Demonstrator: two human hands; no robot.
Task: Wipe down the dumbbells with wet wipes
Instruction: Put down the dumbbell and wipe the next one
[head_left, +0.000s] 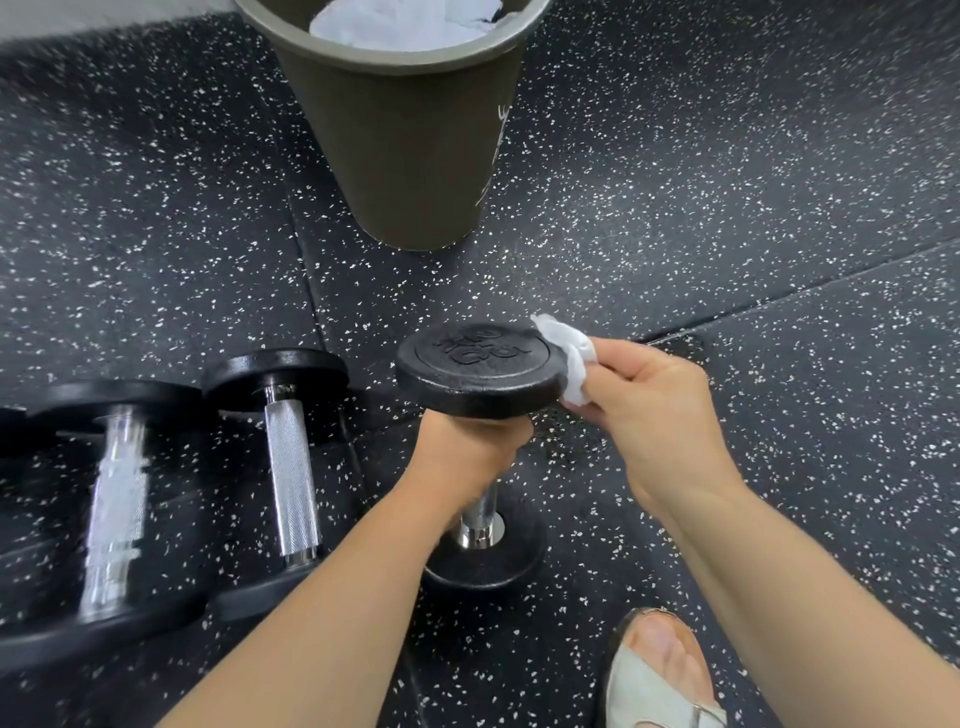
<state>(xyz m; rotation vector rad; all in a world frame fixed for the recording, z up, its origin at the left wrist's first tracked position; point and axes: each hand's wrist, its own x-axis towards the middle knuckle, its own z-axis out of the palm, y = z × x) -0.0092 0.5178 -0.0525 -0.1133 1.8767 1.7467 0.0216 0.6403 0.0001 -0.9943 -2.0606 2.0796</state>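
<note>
Right hand fingers pinch a crumpled white wet wipe against the edge of the top plate of the upright dumbbell. Left hand is wrapped round the chrome handle just under that plate, steadying it; the bottom plate sits on the speckled rubber floor. Two more dumbbells lie on their sides to the left, touching each other. A bin with used white wipes stands behind. A sandalled foot is near the standing dumbbell's base. Risk: it probably tips or slips if the left grip loosens while the wipe pushes sideways, landing towards the foot. A wet handle would worsen that.
</note>
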